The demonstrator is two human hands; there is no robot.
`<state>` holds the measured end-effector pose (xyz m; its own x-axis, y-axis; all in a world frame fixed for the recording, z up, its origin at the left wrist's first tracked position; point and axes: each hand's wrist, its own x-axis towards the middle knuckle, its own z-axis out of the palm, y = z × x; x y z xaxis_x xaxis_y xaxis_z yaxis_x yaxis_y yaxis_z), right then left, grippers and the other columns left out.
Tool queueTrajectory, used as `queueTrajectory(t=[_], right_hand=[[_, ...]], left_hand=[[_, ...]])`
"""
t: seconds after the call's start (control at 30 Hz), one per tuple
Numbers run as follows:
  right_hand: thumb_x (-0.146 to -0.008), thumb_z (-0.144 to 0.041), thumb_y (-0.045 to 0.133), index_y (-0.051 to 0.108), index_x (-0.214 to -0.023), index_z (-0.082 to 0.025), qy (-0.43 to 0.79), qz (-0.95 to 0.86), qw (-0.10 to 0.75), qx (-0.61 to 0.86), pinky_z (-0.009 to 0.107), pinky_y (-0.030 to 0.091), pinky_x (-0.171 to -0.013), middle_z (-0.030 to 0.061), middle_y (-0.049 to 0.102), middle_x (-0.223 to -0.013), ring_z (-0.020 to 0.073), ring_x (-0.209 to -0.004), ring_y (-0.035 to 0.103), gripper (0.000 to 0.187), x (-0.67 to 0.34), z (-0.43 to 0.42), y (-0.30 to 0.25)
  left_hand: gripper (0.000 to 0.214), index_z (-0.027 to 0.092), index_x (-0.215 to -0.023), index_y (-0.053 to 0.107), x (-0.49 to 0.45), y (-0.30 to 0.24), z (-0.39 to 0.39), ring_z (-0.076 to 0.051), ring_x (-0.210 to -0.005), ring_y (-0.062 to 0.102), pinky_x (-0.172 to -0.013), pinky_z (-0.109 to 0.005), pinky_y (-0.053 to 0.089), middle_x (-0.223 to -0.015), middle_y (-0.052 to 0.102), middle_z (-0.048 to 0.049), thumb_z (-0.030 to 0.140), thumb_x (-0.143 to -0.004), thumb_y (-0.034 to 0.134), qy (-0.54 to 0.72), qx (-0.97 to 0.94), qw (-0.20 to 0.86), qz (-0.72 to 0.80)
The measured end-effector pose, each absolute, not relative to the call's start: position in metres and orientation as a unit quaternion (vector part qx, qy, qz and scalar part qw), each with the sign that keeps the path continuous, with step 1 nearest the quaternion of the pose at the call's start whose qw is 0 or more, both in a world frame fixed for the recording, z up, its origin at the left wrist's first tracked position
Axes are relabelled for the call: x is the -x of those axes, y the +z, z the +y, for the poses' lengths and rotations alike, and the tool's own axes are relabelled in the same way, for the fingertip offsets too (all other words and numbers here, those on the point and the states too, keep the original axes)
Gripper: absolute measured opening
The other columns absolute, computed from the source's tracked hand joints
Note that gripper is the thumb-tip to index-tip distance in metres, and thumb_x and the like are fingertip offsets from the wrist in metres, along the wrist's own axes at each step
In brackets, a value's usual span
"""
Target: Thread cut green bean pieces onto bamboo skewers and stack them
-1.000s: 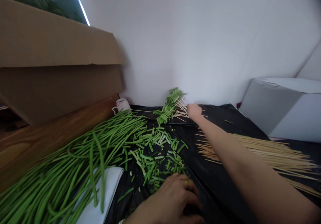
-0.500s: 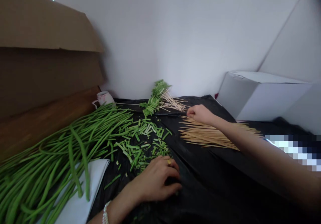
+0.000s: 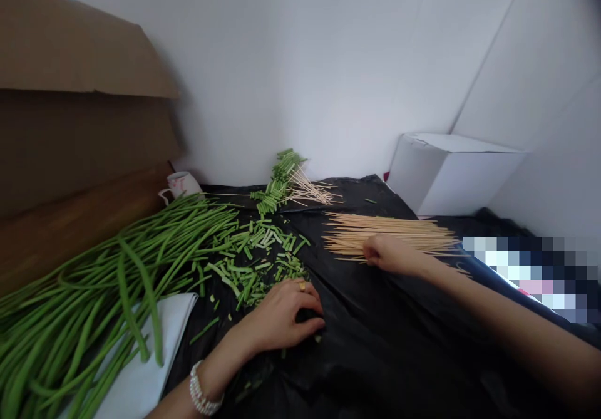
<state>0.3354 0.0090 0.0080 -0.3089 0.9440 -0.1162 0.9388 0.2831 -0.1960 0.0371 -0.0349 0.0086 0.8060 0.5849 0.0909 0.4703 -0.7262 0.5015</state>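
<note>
My right hand (image 3: 385, 255) is at the near edge of a pile of thin wooden skewers (image 3: 413, 226), fingers pinched on a skewer whose end shows to their left. My left hand (image 3: 288, 312), with a ring and a pearl bracelet, rests palm down on the black plastic sheet, thumb apart from the curved fingers. Just beyond it lie scattered cut pieces of long green beans (image 3: 253, 275). Farther back, skewers threaded with rows of cut beans (image 3: 277, 184) lie stacked, their bare ends pointing right.
Whole long beans (image 3: 107, 281) heap at the left, partly over a folded white sheet (image 3: 171, 325). Behind them stand a white mug (image 3: 183, 184) and a large cardboard box (image 3: 84, 62). A white box (image 3: 432, 175) stands at the back right. Black plastic (image 3: 375, 331) covers the table.
My right hand has moved from beside the threaded skewers back to the near edge of the skewer pile. A small green piece now shows behind the pile. My left hand stays on the sheet.
</note>
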Motion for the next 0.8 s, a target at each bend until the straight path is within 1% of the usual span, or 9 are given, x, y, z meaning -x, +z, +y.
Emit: queueTrajectory(t=[0.1, 0.17, 0.27, 0.4, 0.47, 0.53, 0.6, 0.67, 0.8], right_hand=[[-0.072, -0.008, 0.049, 0.060, -0.071, -0.018, 0.096, -0.810, 0.015, 0.579, 0.023, 0.031, -0.058, 0.0042, 0.064, -0.073, 0.0135, -0.065, 0.051, 0.015, -0.332, 0.003, 0.010], [-0.075, -0.008, 0.047, 0.057, -0.072, -0.018, 0.103, -0.819, 0.043, 0.563, 0.023, 0.031, -0.058, 0.0032, 0.062, -0.073, 0.0132, -0.065, 0.050, 0.014, -0.328, 0.001, 0.017], [-0.082, -0.011, 0.044, 0.052, -0.074, -0.019, 0.118, -0.828, 0.116, 0.535, 0.023, 0.032, -0.059, 0.0005, 0.059, -0.072, 0.0124, -0.064, 0.049, 0.014, -0.315, 0.000, 0.033], [-0.090, -0.017, 0.038, 0.049, -0.082, -0.020, 0.076, -0.839, 0.254, 0.476, 0.023, 0.034, -0.066, 0.0003, 0.057, -0.079, 0.0124, -0.071, 0.050, 0.014, -0.282, 0.002, 0.051], [-0.093, -0.020, 0.036, 0.050, -0.089, -0.020, 0.039, -0.831, 0.287, 0.475, 0.024, 0.034, -0.065, 0.0002, 0.058, -0.079, 0.0131, -0.070, 0.051, 0.014, -0.262, 0.004, 0.050], [-0.095, -0.023, 0.035, 0.052, -0.096, -0.020, -0.016, -0.822, 0.278, 0.497, 0.024, 0.033, -0.064, 0.0018, 0.060, -0.084, 0.0144, -0.073, 0.054, 0.018, -0.244, 0.006, 0.042], [-0.097, -0.022, 0.033, 0.056, -0.102, -0.019, -0.088, -0.804, 0.256, 0.530, 0.025, 0.031, -0.061, 0.0044, 0.063, -0.090, 0.0158, -0.077, 0.056, 0.024, -0.230, 0.006, 0.026], [-0.095, -0.018, 0.034, 0.057, -0.109, -0.021, -0.135, -0.803, 0.221, 0.537, 0.027, 0.028, -0.058, 0.0047, 0.063, -0.094, 0.0161, -0.077, 0.057, 0.027, -0.223, 0.006, 0.008], [-0.094, -0.017, 0.037, 0.060, -0.112, -0.022, -0.163, -0.814, 0.179, 0.528, 0.027, 0.028, -0.058, 0.0043, 0.065, -0.095, 0.0152, -0.075, 0.058, 0.030, -0.225, 0.003, -0.020]], left_hand=[[0.014, 0.023, -0.089, 0.070, -0.036, 0.008, -0.035, -0.017, -0.092, 0.059, -0.085, -0.028, 0.040, -0.097, 0.068, -0.0007, 0.032, -0.082, 0.061, 0.128, -0.920, 0.233, 0.288], [0.014, 0.023, -0.089, 0.070, -0.036, 0.008, -0.036, -0.018, -0.092, 0.060, -0.085, -0.028, 0.040, -0.095, 0.068, -0.0013, 0.032, -0.082, 0.062, 0.134, -0.920, 0.231, 0.286], [0.013, 0.022, -0.086, 0.070, -0.036, 0.008, -0.036, -0.018, -0.089, 0.060, -0.083, -0.028, 0.042, -0.090, 0.069, -0.0023, 0.031, -0.082, 0.061, 0.156, -0.918, 0.238, 0.278], [0.016, 0.021, -0.083, 0.071, -0.031, 0.008, -0.028, -0.016, -0.084, 0.061, -0.079, -0.027, 0.044, -0.086, 0.069, -0.0032, 0.030, -0.085, 0.058, 0.231, -0.889, 0.260, 0.299], [0.021, 0.020, -0.079, 0.071, -0.024, 0.008, -0.019, -0.016, -0.081, 0.062, -0.077, -0.026, 0.045, -0.084, 0.070, -0.0035, 0.031, -0.087, 0.055, 0.281, -0.863, 0.257, 0.332], [0.023, 0.020, -0.081, 0.071, -0.013, 0.006, -0.006, -0.017, -0.082, 0.064, -0.078, -0.027, 0.046, -0.085, 0.072, -0.0039, 0.032, -0.087, 0.054, 0.331, -0.827, 0.241, 0.384], [0.023, 0.020, -0.092, 0.072, 0.001, 0.003, 0.007, -0.019, -0.085, 0.066, -0.080, -0.028, 0.048, -0.092, 0.073, -0.0041, 0.034, -0.086, 0.054, 0.385, -0.773, 0.221, 0.454], [0.026, 0.018, -0.098, 0.070, 0.016, 0.000, 0.020, -0.019, -0.081, 0.067, -0.078, -0.029, 0.049, -0.087, 0.074, -0.0042, 0.033, -0.086, 0.053, 0.418, -0.721, 0.219, 0.509], [0.026, 0.019, -0.100, 0.070, 0.047, -0.004, 0.038, -0.020, -0.085, 0.068, -0.081, -0.030, 0.049, -0.089, 0.075, -0.0044, 0.030, -0.084, 0.052, 0.416, -0.672, 0.149, 0.594]])
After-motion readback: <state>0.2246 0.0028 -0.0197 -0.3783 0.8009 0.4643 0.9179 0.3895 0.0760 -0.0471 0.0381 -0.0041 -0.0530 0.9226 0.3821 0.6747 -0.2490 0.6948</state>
